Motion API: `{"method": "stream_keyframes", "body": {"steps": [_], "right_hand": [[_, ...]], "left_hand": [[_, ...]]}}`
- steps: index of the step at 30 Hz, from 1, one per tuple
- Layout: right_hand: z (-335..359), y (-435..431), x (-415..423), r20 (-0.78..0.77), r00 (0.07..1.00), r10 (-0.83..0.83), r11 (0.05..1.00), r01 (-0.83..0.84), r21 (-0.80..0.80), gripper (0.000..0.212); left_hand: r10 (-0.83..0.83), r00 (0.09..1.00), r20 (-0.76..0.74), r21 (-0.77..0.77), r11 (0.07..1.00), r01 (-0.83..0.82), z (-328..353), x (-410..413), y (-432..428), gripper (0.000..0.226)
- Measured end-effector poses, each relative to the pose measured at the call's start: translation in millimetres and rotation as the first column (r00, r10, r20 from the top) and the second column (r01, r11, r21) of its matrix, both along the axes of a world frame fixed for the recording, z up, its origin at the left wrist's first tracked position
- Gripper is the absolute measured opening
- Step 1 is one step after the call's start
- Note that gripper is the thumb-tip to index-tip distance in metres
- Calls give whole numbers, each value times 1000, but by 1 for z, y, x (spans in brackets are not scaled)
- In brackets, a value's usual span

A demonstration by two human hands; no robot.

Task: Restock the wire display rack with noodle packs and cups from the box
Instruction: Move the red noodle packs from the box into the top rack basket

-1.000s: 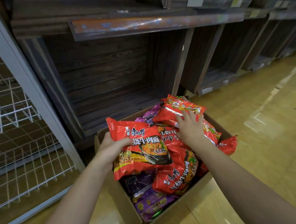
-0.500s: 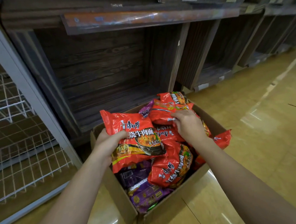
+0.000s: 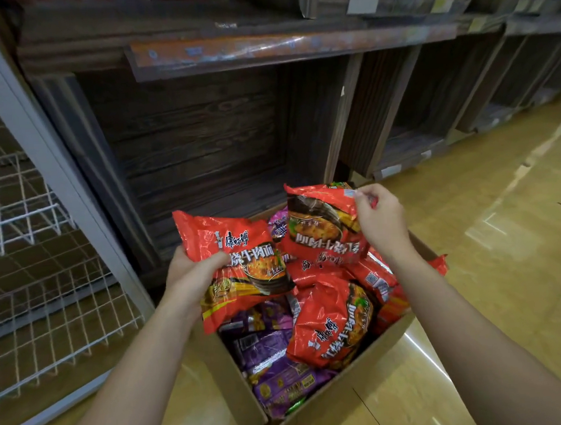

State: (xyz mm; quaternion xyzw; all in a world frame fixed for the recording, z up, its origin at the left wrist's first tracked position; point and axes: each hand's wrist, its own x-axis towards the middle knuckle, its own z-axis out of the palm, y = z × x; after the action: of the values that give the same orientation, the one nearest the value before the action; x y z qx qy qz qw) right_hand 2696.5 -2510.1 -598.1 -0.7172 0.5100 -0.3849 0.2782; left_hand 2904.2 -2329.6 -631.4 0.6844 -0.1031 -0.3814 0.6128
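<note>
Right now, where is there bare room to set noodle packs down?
The wire rack at left shows bare mesh tiers. The wooden bay behind the box is bare, as is the floor to its right. The box is crowded: heaped red and purple packs, the left hand and right hand each gripping one above.

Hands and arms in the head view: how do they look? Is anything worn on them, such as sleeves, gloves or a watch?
Both hands are bare: the left hand and the right hand show no glove or ring. The left forearm and the right forearm are bare too, down to the picture's bottom edge; no sleeve, watch or bracelet shows.
</note>
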Motion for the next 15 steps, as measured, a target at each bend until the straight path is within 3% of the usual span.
{"method": "stream_keyframes", "body": {"steps": [5,8,11,15], "right_hand": [[-5,9,19,174,984,42,933,-101,347,18],[-8,8,21,194,981,12,880,-103,463,26],[-12,0,15,270,955,-122,835,-48,548,24],[-16,-9,7,420,844,-334,759,-24,651,11]], "left_hand": [[37,996,84,-35,999,-35,1,-7,-3,50],[-16,986,163,-28,999,21,3,-9,-2,54],[-6,983,186,-19,1000,9,1,-9,-1,52],[107,991,86,-45,994,-104,-3,-6,0,50]]}}
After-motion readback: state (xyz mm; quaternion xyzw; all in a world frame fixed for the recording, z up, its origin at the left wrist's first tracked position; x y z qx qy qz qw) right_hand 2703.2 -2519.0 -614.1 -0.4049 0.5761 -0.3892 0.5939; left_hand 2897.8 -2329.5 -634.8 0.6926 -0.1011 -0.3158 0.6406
